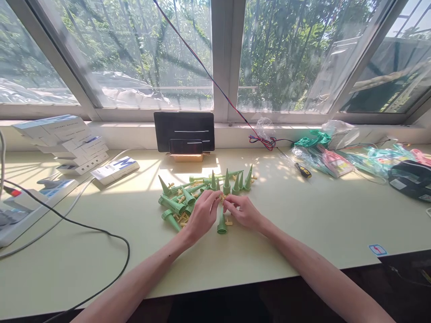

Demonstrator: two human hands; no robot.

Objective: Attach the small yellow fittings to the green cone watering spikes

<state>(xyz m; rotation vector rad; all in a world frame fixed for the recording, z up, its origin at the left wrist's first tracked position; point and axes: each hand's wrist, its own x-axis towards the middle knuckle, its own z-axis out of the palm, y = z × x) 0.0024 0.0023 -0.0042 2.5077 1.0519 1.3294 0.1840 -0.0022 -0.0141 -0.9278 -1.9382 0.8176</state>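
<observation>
My left hand [204,210] and my right hand [247,211] meet over the table, fingertips pinched together around a small yellow valve piece [222,196]. The fingers partly cover it, so its exact shape is hidden. Just below them a green cone-shaped watering spike [222,228] lies with its wide open end toward me. A loose yellow T-shaped valve [229,222] rests to its right. Left of my left hand is a pile of green spikes [173,205] mixed with yellow valves [182,218]. Behind my hands several spikes [226,183] stand upright, points up.
A dark tablet [184,128] leans on a stand at the back. White boxes [67,143] are stacked at left, near a power strip [37,213] and a black cable [114,235]. A screwdriver [303,170], plastic-bagged items [336,163] and a black pouch [411,179] lie right.
</observation>
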